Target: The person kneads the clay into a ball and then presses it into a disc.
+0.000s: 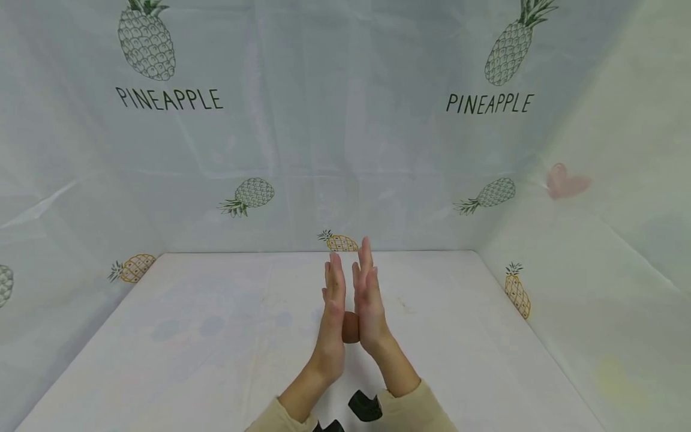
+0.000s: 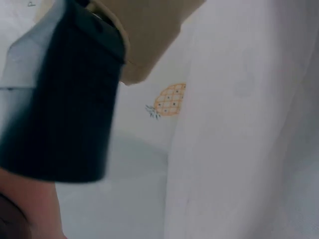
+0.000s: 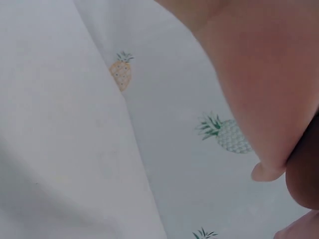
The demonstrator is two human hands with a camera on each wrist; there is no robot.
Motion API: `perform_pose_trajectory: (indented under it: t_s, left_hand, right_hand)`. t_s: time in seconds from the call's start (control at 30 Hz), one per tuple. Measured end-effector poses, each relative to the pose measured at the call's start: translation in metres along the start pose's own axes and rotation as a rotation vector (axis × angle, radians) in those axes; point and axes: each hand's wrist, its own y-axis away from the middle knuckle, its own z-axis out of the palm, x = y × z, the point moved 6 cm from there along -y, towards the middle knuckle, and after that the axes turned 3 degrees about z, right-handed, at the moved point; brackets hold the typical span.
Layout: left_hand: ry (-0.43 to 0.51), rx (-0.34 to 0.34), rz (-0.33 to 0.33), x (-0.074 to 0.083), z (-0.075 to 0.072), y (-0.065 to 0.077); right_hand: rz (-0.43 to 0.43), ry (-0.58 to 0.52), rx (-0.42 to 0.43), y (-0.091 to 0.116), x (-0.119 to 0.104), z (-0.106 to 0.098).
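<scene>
Between my two palms sits a smooth brown lump [image 1: 351, 327], rounded at its top and bottom; its material is not clear. My left hand [image 1: 332, 327] presses flat on its left side, fingers straight and pointing up and away. From the other side my right hand [image 1: 371, 309] presses on it with the palm, its fingers straight too. Above the lump, a narrow gap separates the two hands. In the right wrist view, the brown lump [image 3: 304, 174] shows at the right edge beside the right hand [image 3: 264, 79]. The palms hide most of its sides.
Under the hands spreads a white tabletop [image 1: 216, 336]. A pineapple-printed cloth [image 1: 345, 132] hangs behind it and along both sides. Black wrist devices [image 1: 365, 406] sit at the beige sleeves [image 1: 418, 411]; one black device [image 2: 65, 99] blocks much of the left wrist view.
</scene>
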Motion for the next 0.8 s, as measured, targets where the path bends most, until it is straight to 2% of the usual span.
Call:
perform_pose_trajectory:
  t_s: [0.17,0.3,0.43,0.57,0.67,0.8]
  left_hand:
    - [0.027,0.03,-0.01,0.005,-0.005,-0.003]
    - [0.055,0.055,-0.023,0.003,-0.012,-0.007]
    - [0.075,0.096,-0.063,-0.003,-0.023,-0.011]
    - [0.026,0.141,-0.045,-0.007,-0.033,-0.014]
    - [-0.045,0.166,-0.015,-0.008,-0.039,-0.015]
    - [-0.131,0.186,-0.016,-0.014,-0.044,-0.016]
  right_hand:
    - [0.013,-0.024,-0.078,0.0,0.008,0.007]
    - [0.082,-0.065,-0.171,0.003,0.013,0.018]
    - [0.135,-0.112,-0.234,0.007,0.015,0.029]
    - [0.101,-0.097,-0.233,0.008,0.012,0.034]
    - [0.056,-0.063,-0.207,0.009,0.008,0.035]
    - [0.032,-0.045,-0.178,0.01,0.005,0.036]
